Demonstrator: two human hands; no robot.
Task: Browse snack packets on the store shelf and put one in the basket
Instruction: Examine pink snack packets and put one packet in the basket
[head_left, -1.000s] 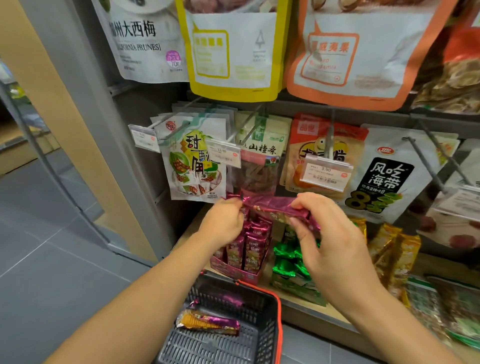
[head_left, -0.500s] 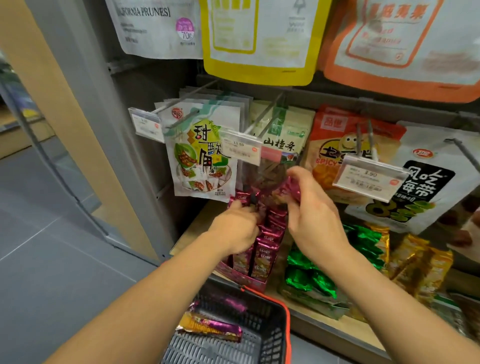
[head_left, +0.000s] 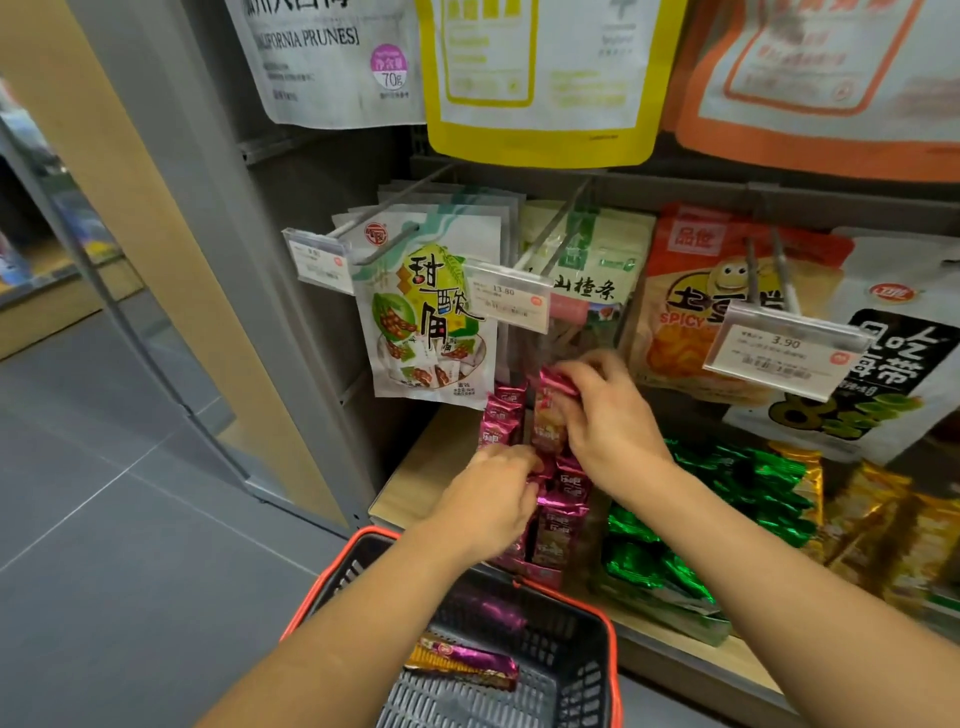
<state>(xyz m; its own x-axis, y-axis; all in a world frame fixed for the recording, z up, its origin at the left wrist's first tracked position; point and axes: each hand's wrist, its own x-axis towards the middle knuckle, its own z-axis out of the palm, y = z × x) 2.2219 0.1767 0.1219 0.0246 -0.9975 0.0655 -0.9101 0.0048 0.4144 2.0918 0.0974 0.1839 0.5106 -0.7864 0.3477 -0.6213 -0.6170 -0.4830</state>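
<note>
Magenta snack packet (head_left: 551, 415), upright above the display box (head_left: 543, 571) of like packets on the wooden shelf (head_left: 415, 478). The right hand (head_left: 610, 423) pinches its top end, fingers curled over the foil. The left hand (head_left: 491, 501), at 7 o'clock from the packet, curls its fingers into the row in the box; whether they pinch anything cannot be told. At 6 o'clock, the basket (head_left: 612, 660) holds a purple-and-gold packet (head_left: 462, 665). At 3 o'clock of the box lie green packets (head_left: 727, 483); at 11 o'clock hangs a white pouch (head_left: 431, 322) beside a price tag (head_left: 506, 299).
</note>
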